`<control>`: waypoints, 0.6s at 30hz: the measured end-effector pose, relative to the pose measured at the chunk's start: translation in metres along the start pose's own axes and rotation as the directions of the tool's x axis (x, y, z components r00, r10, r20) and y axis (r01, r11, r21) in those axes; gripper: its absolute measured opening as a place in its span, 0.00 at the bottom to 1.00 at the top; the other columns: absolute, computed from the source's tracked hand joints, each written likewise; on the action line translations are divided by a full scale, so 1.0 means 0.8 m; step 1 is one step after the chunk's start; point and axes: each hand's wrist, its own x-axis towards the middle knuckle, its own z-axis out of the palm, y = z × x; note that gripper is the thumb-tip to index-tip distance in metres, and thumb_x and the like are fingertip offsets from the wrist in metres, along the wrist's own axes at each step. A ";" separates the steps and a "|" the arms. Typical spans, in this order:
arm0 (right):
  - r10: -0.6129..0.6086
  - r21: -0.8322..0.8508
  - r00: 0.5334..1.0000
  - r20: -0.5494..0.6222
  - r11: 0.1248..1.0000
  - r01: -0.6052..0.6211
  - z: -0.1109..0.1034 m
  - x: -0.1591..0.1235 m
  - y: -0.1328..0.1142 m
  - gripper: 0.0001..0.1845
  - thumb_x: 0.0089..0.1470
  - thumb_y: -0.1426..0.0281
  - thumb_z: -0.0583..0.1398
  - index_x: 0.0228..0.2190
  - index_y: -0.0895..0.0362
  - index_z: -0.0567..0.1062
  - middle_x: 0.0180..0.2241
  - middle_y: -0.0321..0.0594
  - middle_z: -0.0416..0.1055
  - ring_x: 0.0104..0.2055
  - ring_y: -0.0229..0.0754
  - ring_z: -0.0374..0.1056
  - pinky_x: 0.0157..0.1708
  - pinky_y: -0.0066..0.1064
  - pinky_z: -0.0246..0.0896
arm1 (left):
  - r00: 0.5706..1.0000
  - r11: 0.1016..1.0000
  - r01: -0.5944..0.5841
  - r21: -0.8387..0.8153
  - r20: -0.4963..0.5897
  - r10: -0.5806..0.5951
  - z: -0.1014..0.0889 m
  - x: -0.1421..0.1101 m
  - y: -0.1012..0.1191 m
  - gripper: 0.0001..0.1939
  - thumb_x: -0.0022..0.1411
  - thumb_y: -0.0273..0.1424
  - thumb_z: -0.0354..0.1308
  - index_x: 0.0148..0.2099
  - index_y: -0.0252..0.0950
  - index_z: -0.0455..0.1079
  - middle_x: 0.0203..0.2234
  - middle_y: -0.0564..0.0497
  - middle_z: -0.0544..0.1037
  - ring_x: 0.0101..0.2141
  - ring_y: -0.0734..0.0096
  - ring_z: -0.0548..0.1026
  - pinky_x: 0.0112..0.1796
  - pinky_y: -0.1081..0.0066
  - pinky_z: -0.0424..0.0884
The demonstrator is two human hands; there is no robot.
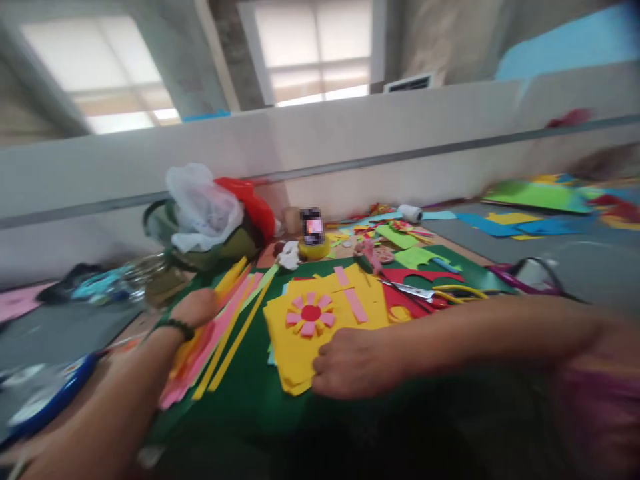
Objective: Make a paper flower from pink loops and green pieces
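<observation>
My left hand (pixel 195 312), a dark bead bracelet on its wrist, is closed at the left edge of a bundle of yellow, orange and pink felt-like strips (pixel 220 339). Its fingers are blurred and partly hidden. My right hand (pixel 356 363) rests on the lower right of a stack of yellow sheets (pixel 293 360), fingers curled in; whatever they pinch is hidden. On the top sheet lies a flower of pink and yellow pieces around a red centre (pixel 311 313). Two pink strips (pixel 356 305) lie to its right. Scissors (pixel 410 289) sit beyond my right forearm.
A green mat (pixel 240 393) lies under the work. Behind stand an olive bag (pixel 215 243) with white plastic in it and a white thread spool (pixel 411 213). Coloured scraps (pixel 417 257) lie at the back. A blue-rimmed object (pixel 75 387) sits at the left.
</observation>
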 end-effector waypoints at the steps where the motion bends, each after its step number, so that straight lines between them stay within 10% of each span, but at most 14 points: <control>1: 0.024 0.014 0.999 -0.037 1.000 -0.024 0.004 -0.009 -0.001 0.08 0.59 0.76 0.55 0.38 0.58 0.74 0.35 0.42 0.75 0.32 0.40 0.71 0.21 0.34 0.51 | 0.999 0.999 0.052 0.004 0.008 -0.052 -0.004 0.001 -0.005 0.16 0.53 0.27 0.48 0.33 0.30 0.77 0.34 0.31 0.81 0.39 0.49 0.80 0.38 0.63 0.73; 7: 0.203 0.204 0.979 0.005 0.958 -0.200 0.024 -0.048 0.006 0.10 0.56 0.78 0.56 0.36 0.54 0.75 0.33 0.44 0.74 0.31 0.40 0.69 0.25 0.34 0.50 | 0.975 0.976 0.216 -0.015 0.049 -0.215 -0.017 -0.002 -0.025 0.16 0.54 0.30 0.50 0.39 0.32 0.77 0.38 0.42 0.82 0.41 0.60 0.79 0.37 0.75 0.71; 18: 0.342 0.269 0.936 0.084 0.897 -0.352 0.042 -0.063 0.003 0.10 0.58 0.74 0.55 0.35 0.49 0.74 0.33 0.44 0.74 0.32 0.43 0.71 0.25 0.34 0.49 | 0.986 0.990 0.141 0.000 0.086 -0.140 -0.009 0.001 -0.007 0.13 0.50 0.30 0.51 0.35 0.34 0.77 0.33 0.46 0.81 0.38 0.62 0.78 0.36 0.75 0.70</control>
